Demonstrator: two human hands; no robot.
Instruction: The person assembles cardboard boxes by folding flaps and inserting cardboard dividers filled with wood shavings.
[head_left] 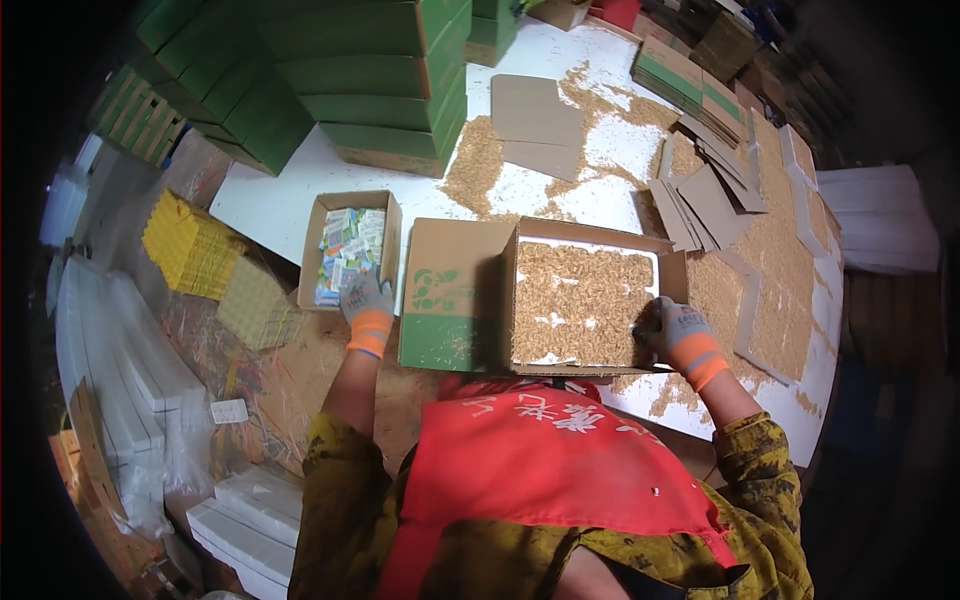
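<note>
Landmark: the large carton [600,236], open on the white desk [262,200], right in front of the red apron [550,450]; probably put there so both arms work close to the body. Inside it, brown husk-like filling [580,300] with white showing at the edges and in small gaps.

Left of the carton: small box [311,250] of small printed packets [352,240], just past the carton's left flap [455,295]. Flap lies folded outward, likely to keep the opening clear. Small box seems parked there for easy left-hand reach.

Left hand [367,296], gloved, is in the near end of the small box, left of the carton, fingers down at the packets; can't tell if they pinch one. Right hand [680,328], gloved, sits at the carton's right side, fingers curled in over the filling's edge; looks like steadying or pressing, but the grip is hidden, can't tell if anything is held.

Beyond the carton: flat cardboard sheet [537,115], loose husk [475,165]. Beyond and left of it: green carton stack [360,80], probably piled back to save working room. Right of and beyond it: loose cardboard pieces [715,200], fanned and overlapping.
</note>
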